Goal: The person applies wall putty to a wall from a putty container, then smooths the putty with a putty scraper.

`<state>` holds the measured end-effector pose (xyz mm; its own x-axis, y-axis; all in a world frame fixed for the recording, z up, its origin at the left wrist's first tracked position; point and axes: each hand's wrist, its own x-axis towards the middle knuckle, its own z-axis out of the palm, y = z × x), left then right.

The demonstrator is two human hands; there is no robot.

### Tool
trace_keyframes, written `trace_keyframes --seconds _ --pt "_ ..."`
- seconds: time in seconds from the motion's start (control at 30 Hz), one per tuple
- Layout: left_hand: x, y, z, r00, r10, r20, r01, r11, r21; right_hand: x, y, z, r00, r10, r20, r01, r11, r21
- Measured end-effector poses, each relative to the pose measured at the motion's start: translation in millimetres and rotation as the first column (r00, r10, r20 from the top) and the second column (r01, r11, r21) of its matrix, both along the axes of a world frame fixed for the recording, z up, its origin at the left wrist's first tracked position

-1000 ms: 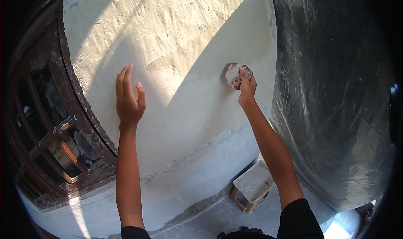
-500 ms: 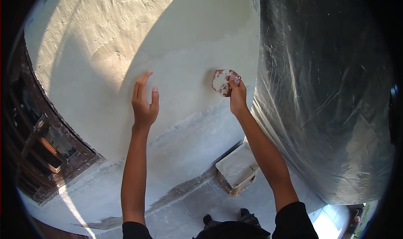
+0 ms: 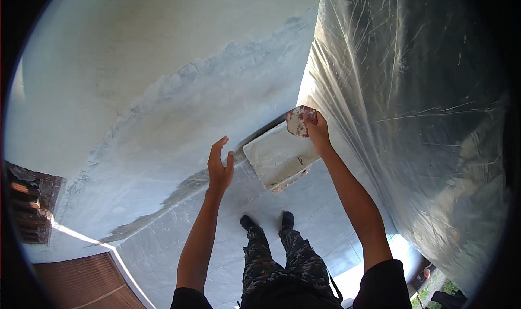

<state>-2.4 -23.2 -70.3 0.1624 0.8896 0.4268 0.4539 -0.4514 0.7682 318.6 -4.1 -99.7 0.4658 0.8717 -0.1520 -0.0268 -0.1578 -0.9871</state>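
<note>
My right hand [image 3: 320, 132] grips a flat reddish-brown scraper [image 3: 296, 123], its face smeared with white plaster. The scraper is above the far right corner of a shallow rectangular tub [image 3: 257, 172] on the floor beside the wall. Pale wet plaster [image 3: 278, 150] covers the tub's inside. A little left of the tub, my left hand [image 3: 220, 170] hangs in the air, fingers stretched and thumb apart, holding nothing. Beyond both hands rises the wall [image 3: 141, 119], smooth and pale above, with a rougher bluish-white band low down.
A creased clear plastic sheet [image 3: 407, 124] hangs along the right side. At the far left is a dark wooden frame [image 3: 46, 198], with a brown ribbed panel [image 3: 89, 282] below it. My feet [image 3: 266, 220] stand on grey tiled floor [image 3: 163, 249] near the tub.
My view has tilted down, bringing the tub and my legs more into sight. The scraper has gone from in front of the upper wall to above the tub. My left hand has lowered too.
</note>
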Motion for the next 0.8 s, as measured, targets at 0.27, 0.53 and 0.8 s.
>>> trace_keyframes --seconds 0.27,0.53,0.8 --pt "8 -62 -171 1.0 -0.008 0.009 0.011 0.899 -0.439 25 -43 -147 0.896 0.147 0.419 -0.079 0.981 -0.175" --pt "42 -93 -290 1.0 0.025 -0.015 -0.029 0.792 -0.61 72 -42 -244 0.755 0.271 0.596 -0.185 0.962 -0.203" --pt "61 -88 -346 0.993 0.103 -0.063 -0.12 0.779 -0.616 66 -46 -282 0.604 0.283 0.745 -0.157 0.959 -0.237"
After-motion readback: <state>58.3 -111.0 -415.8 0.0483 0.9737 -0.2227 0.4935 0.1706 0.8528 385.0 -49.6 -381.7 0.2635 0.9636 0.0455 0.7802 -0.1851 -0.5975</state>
